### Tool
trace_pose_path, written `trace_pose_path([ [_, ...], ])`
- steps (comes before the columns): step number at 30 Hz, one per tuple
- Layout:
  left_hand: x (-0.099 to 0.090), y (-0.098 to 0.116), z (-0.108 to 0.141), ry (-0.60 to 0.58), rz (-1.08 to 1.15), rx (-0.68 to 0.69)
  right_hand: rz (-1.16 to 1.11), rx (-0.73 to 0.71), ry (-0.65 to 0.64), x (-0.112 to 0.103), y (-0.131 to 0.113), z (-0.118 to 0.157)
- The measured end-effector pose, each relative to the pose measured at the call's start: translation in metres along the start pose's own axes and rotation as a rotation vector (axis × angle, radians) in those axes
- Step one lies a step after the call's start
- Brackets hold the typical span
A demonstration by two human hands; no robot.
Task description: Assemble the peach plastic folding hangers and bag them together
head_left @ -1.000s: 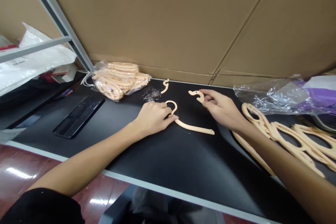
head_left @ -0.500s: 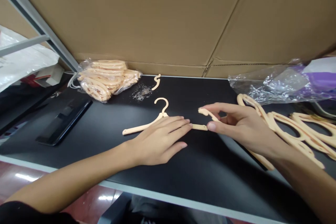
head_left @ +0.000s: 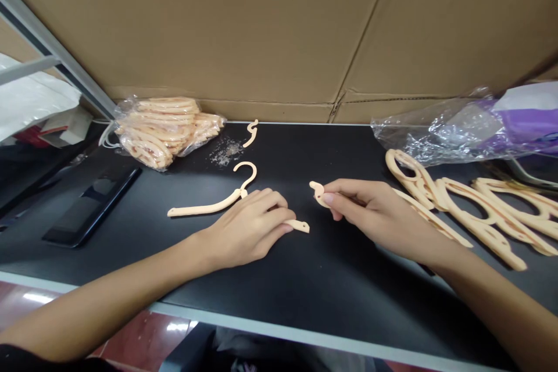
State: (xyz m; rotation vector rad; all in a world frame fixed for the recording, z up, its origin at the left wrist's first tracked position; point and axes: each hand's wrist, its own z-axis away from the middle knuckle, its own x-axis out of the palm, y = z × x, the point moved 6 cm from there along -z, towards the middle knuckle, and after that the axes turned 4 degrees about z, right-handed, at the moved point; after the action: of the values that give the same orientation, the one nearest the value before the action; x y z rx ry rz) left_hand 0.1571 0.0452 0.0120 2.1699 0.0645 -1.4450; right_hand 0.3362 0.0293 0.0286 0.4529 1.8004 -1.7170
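Observation:
A cream plastic hanger (head_left: 204, 208) with a curved hook lies on the black table (head_left: 279, 314). My left hand (head_left: 250, 229) is closed around its right arm, whose holed tip sticks out past the fingers. To the right, my right hand (head_left: 366, 206) pinches a small curved cream piece (head_left: 320, 193) between thumb and fingers, above the table and apart from the hanger. The rest of that piece is hidden behind the fingers. A similar small cream piece (head_left: 250, 133) rests near the table's back edge.
Several cream hanger parts (head_left: 483, 215) lie at the right, partly behind my right forearm. Behind them is clear plastic wrap with a purple package (head_left: 529, 119). A bag of cream parts (head_left: 163, 131), small pale scraps (head_left: 225, 151) and a black phone (head_left: 93, 203) are left. Cardboard (head_left: 218, 29) stands behind.
My left hand has curled from lying flat to gripping the hanger's arm, which has tilted. My right hand has turned its piece and drawn away from the hanger's tip. The view has shifted slightly.

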Motion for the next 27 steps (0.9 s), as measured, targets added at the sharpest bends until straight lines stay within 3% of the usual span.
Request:
trace_pose_path([
  [6,-0.009,0.001,-0.002,0.138,0.074,0.028,0.026,-0.002,-0.06,0.013,0.006,0.001],
  [13,-0.015,-0.002,0.001,0.278,0.063,0.059,0.167,-0.15,-0.068,0.021,0.003,0.003],
  [19,-0.012,-0.002,0.002,0.24,0.036,0.018,0.326,-0.265,-0.004,0.024,0.001,0.005],
  [27,-0.009,-0.004,0.001,0.159,0.068,-0.035,0.331,-0.341,-0.046,0.026,-0.003,0.007],
])
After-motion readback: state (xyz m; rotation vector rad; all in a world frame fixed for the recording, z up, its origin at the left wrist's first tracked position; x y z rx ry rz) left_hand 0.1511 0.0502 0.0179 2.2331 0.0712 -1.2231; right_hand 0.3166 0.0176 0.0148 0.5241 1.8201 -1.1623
